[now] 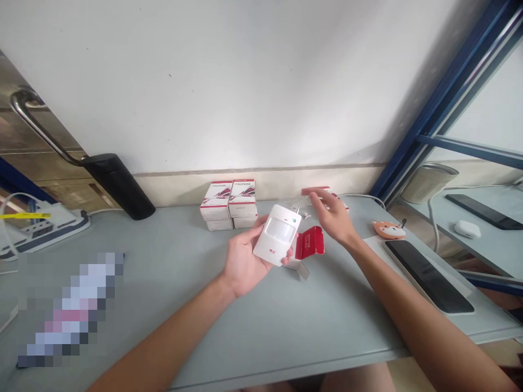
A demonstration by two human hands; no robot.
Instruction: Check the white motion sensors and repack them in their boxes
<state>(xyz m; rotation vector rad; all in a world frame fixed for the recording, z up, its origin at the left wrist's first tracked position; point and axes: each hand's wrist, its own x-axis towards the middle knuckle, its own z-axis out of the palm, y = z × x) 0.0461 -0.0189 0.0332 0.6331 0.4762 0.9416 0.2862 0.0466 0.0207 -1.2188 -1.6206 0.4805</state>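
Note:
In my left hand (245, 261) is a white motion sensor (278, 237) with a domed window, a red logo and a short antenna at its top. My fingers wrap round its sides, and it tilts up over the desk. My right hand (333, 218) reaches past it toward the back, fingers stretched out and apart, with nothing visible in it. Just beyond those fingers lies a red and white box (321, 190), partly hidden by the hand. Small white parts (305, 215) lie beside it. An opened carton (312, 243) with red flaps rests behind the sensor.
Several white and red boxes (229, 202) are stacked against the wall. A black cylinder (120, 188) and a power strip (61, 226) stand left, above a pixelated item (71, 313). At right are a phone (429, 275), an orange animal-faced case (388, 230) and a blue-framed mirror (469, 144).

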